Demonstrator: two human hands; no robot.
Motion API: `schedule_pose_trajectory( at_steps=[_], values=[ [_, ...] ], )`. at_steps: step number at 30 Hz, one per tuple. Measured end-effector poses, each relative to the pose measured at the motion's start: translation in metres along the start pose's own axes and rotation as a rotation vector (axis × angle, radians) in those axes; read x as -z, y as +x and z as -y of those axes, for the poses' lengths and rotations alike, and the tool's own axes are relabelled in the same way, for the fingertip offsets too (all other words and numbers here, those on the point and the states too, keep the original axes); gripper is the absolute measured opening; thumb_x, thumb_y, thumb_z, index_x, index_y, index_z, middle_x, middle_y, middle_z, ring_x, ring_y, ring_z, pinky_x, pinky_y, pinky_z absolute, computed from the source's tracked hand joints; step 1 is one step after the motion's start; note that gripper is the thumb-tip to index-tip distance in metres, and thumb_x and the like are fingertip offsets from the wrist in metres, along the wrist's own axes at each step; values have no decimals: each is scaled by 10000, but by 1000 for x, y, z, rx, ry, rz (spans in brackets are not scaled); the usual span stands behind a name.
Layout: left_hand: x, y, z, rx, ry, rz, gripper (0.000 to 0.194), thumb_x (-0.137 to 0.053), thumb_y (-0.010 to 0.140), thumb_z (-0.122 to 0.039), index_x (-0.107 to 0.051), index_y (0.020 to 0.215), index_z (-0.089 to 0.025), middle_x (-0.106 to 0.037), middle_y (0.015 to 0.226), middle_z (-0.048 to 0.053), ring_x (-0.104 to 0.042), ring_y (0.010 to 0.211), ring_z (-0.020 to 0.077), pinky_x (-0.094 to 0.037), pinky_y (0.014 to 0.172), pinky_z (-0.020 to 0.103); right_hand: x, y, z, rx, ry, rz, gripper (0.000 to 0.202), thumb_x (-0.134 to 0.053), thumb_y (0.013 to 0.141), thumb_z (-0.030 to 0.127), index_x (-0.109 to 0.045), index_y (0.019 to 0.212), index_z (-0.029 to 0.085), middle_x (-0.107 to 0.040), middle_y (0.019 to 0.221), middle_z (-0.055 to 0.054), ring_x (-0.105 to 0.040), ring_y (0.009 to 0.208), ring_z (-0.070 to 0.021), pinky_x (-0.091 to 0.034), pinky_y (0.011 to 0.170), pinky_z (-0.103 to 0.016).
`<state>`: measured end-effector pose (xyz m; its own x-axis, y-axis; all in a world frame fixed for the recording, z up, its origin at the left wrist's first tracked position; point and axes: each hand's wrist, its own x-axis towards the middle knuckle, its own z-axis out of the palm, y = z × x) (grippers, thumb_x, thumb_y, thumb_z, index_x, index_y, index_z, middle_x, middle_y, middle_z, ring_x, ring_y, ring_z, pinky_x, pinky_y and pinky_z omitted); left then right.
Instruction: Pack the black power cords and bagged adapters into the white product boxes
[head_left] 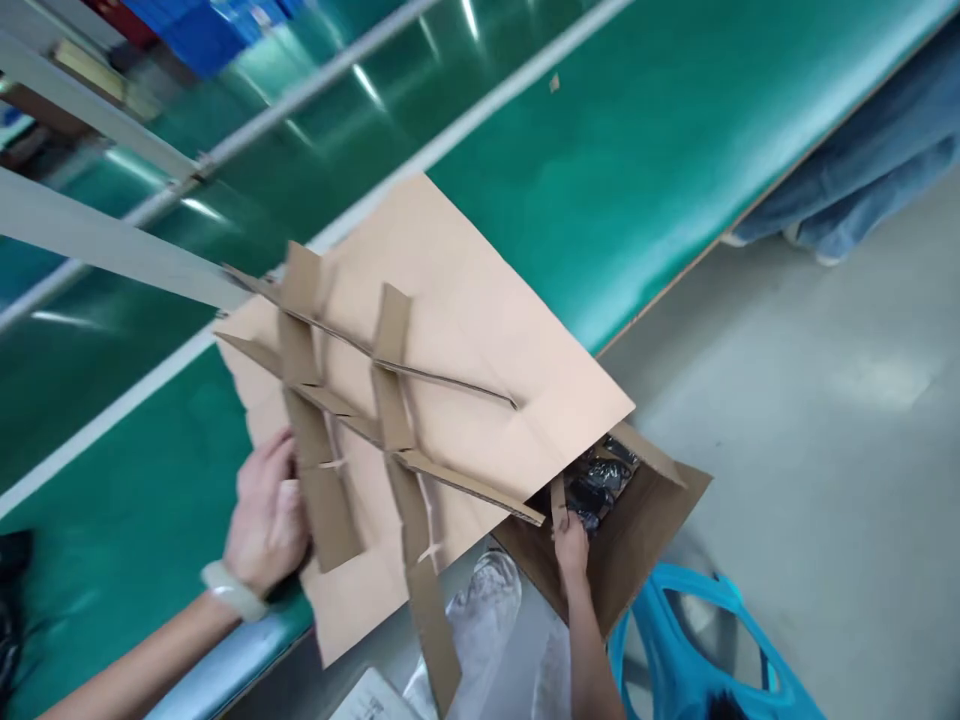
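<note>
My left hand [266, 515], with a pale bracelet at the wrist, has its fingers curled at the near-left part of a cardboard divider [390, 410] made of crossed, slotted strips. Its fingertips are partly hidden behind one strip. Under the divider lies a flat cardboard sheet [465, 270], resting on the green bench and reaching out past its edge. My right hand [571, 545] is down inside an open cardboard box [645, 530], pinching a narrow cardboard strip [559, 498]. Next to it in the box are black items in clear plastic wrap [600, 480]. The sheet covers part of the box.
The green bench [555, 200] runs diagonally, with a metal rail [300, 95] and a white post [112, 235] at the left. A blue plastic stool [690, 650] stands beside the box. Blue-clad legs [862, 170] of another person show at the right.
</note>
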<state>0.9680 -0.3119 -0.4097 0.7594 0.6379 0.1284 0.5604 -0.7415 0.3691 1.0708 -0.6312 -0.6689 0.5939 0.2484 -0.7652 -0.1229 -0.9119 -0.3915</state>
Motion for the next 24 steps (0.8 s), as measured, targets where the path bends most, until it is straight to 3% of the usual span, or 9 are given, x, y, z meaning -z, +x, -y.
schedule_pose_trajectory(
  at_steps=[2, 4, 6, 8, 10, 13, 17, 20, 24],
  values=[
    [1, 3, -4, -93, 32, -33, 522, -230, 970, -508, -342, 1449, -334, -352, 1530, 33, -331, 1397, 307, -261, 1162, 579, 28, -69, -2, 28, 133, -83, 622, 15, 995, 305, -532, 1266, 190, -692, 1144, -92, -689, 990, -187, -548, 840, -277],
    [1, 8, -8, -108, 73, -31, 553, -267, 963, -479, -353, 1452, -236, -376, 1507, 122, -354, 1383, 331, -303, 1137, 575, 60, -133, -13, 11, 588, -274, 605, -40, 972, 517, -454, 1333, 265, -708, 1110, -84, -689, 993, -251, -573, 877, -383],
    [2, 11, -11, -67, 104, 0, 601, -296, 952, -486, -362, 1448, -152, -384, 1488, 189, -342, 1392, 345, -304, 1133, 571, 98, -183, -14, 17, 674, -523, 600, -44, 935, 590, -362, 1400, 383, -729, 1026, -54, -691, 960, -300, -590, 850, -479],
    [6, 12, -14, -19, 118, 36, 637, -316, 945, -497, -363, 1449, -111, -366, 1497, 214, -312, 1411, 343, -289, 1141, 562, 141, -215, 10, 70, 680, -856, 556, -112, 940, 583, -306, 1435, 421, -723, 1013, -54, -696, 933, -316, -603, 806, -511],
    [8, 12, -19, 19, 110, 53, 653, -324, 946, -505, -371, 1448, -90, -342, 1515, 217, -283, 1427, 340, -269, 1155, 546, 183, -228, 63, 198, 649, -1116, 523, -287, 954, 538, -382, 1417, 315, -715, 999, -101, -704, 886, -309, -608, 767, -484],
    [8, 15, -29, 58, 84, 54, 659, -333, 949, -516, -388, 1437, -77, -326, 1525, 217, -259, 1437, 345, -242, 1169, 534, 231, -218, 168, 602, 345, -1144, 460, -389, 963, 480, -610, 1148, 121, -711, 895, -167, -698, 796, -265, -582, 706, -372],
    [14, 26, -37, 69, -20, 49, 611, -312, 960, -478, -400, 1419, -85, -334, 1523, 208, -260, 1439, 333, -238, 1174, 540, 258, -201, 263, 992, -14, -718, 459, -284, 1012, 384, -614, 1201, 127, -680, 1106, -139, -649, 1026, -230, -526, 874, -351],
    [36, 11, -41, 96, -108, -33, 539, -304, 964, -428, -439, 1361, -89, -415, 1458, 208, -320, 1407, 321, -277, 1159, 542, 251, -205, 248, 926, 101, -715, 424, -338, 1004, 382, -593, 1245, 143, -649, 1178, -132, -606, 1105, -223, -487, 958, -369],
    [67, -74, -61, 168, -169, -136, 307, -405, 926, -403, -548, 1141, -238, -599, 1113, 124, -532, 1170, 322, -415, 1034, 560, 207, -201, 126, 410, 340, -1065, 596, -411, 965, 482, -444, 1381, 57, -523, 1322, -231, -526, 1211, -278, -456, 999, -417]
  ],
)
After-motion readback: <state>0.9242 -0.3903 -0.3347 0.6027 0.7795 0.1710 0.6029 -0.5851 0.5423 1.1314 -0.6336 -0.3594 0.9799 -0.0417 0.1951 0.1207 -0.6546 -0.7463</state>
